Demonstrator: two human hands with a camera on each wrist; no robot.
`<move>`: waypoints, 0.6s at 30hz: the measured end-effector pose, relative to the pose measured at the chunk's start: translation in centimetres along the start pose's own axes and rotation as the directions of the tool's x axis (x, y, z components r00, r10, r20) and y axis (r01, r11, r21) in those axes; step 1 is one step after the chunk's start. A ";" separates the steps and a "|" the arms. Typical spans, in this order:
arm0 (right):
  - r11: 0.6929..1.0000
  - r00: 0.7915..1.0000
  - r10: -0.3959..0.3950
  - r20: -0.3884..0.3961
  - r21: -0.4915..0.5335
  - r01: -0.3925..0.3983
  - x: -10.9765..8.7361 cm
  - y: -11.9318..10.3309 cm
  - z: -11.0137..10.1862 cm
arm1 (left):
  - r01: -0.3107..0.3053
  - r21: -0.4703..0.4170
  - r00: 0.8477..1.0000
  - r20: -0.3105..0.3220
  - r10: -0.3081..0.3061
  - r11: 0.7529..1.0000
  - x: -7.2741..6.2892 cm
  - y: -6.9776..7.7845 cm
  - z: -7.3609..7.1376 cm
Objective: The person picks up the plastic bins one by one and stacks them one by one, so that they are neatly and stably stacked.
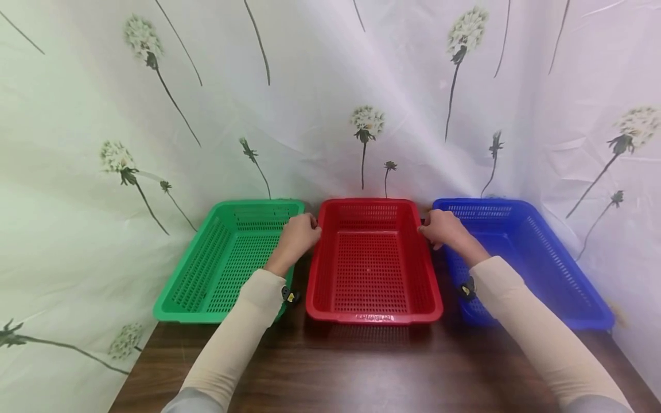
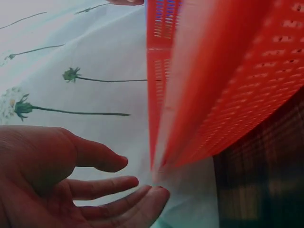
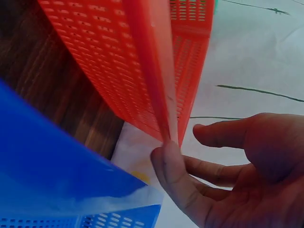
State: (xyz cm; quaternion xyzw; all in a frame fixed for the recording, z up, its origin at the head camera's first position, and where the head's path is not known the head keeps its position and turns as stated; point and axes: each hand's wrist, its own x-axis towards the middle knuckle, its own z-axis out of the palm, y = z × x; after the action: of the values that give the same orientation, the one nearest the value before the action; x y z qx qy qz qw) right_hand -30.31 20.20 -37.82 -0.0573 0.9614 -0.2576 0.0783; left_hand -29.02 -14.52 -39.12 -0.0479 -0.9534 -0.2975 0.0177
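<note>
A red perforated plastic basket [image 1: 368,275] stands on the table between a green basket [image 1: 222,316] and a blue basket [image 1: 537,287]. My left hand [image 1: 298,236] is at the red basket's left rim, near its back corner. In the left wrist view, the thumb and fingers [image 2: 109,187] are apart, with fingertips close to the rim; contact cannot be told. My right hand [image 1: 445,228] is at the opposite rim. Seen from the right wrist, its fingertips [image 3: 172,159] touch the red rim from outside while the thumb stays off it.
The brown wooden table [image 1: 361,373] extends in front of the baskets. A white sheet with dandelion print [image 1: 320,115] hangs behind and at the sides. Narrow gaps separate the red basket from its neighbours.
</note>
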 end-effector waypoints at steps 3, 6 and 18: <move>1.000 0.999 0.020 0.043 0.012 -0.020 0.3 0.0 0.3 | 0.024 -0.018 0.998 0.059 -0.023 1.000 0.0 -0.3 0.3; 0.999 0.996 0.037 0.080 0.014 -0.038 0.5 -0.1 0.5 | 0.055 -0.079 0.992 0.120 -0.046 0.995 -0.1 -0.5 0.5; 0.995 0.986 0.077 0.147 0.043 -0.084 0.6 0.0 0.9 | 0.098 -0.129 0.980 0.184 -0.073 0.987 -0.2 -0.4 0.5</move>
State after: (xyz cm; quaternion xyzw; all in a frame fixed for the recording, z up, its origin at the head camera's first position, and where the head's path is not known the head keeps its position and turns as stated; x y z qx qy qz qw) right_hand -30.76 19.66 -38.68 -0.0350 0.9480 -0.2731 0.1598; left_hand -28.86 -14.55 -39.79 -0.0343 -0.9296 -0.3572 -0.0840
